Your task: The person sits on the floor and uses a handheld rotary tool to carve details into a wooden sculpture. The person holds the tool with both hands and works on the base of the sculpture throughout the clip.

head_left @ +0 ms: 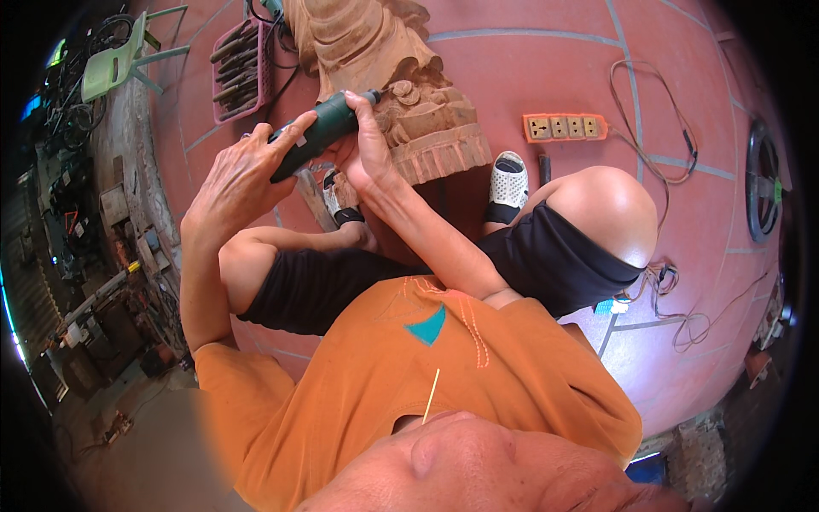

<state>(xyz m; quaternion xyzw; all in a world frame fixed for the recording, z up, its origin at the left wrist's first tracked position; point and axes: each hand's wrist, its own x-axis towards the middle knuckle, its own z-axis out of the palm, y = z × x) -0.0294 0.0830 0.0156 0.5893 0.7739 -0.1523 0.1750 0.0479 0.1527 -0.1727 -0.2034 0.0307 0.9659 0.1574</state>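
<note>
A dark green handheld rotary grinder point(317, 136) slants across the space ahead of me, its narrow black end toward the carving. My left hand point(241, 171) grips its rear part from the left, the index finger stretched along the body. Closer to the tip, my right hand point(368, 152) holds the grinder from below and the right, thumb laid near the front. Just beyond is a brown wood carving point(367, 47) with flowing folds and a ridged base point(439, 152). The tip is at the carving's left side; whether it touches the wood I cannot tell.
A pink basket point(241, 115) of dark, slender tools stands left of the carving. To the right lie an orange power strip point(563, 128), its looping cable point(661, 81) and a black ring-shaped object point(762, 181). A light green chair point(115, 68) is at the far left.
</note>
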